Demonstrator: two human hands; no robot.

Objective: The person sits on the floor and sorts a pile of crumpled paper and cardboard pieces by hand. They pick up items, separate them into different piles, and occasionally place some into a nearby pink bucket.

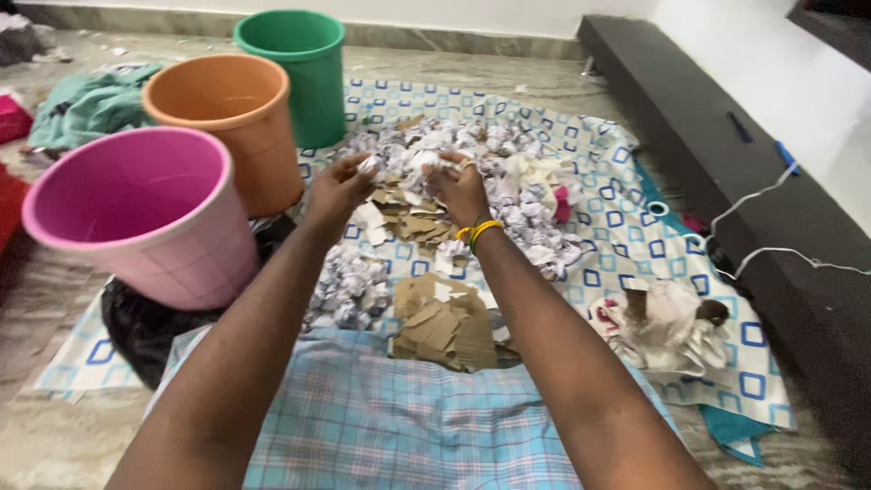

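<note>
Both my arms reach forward over a patterned white-and-blue sheet (635, 227) spread on the floor. My left hand (337, 186) grips a crumpled ball of paper at the near edge of a heap of crumpled paper balls (508, 159). My right hand (461, 189), with bangles at the wrist, closes on another crumpled ball beside it. Torn brown cardboard pieces (413, 222) lie just under both hands. A second pile of cardboard pieces (445, 325) sits nearer to me, with a small clump of paper balls (349, 286) to its left.
Three buckets stand at the left: pink (136, 213) nearest, orange (227, 118) behind it, green (299, 63) farthest. A black bag (145, 331) lies under the pink one. Mixed scraps (667, 322) lie at right. A dark low ledge (744, 172) with a white cable runs along the right.
</note>
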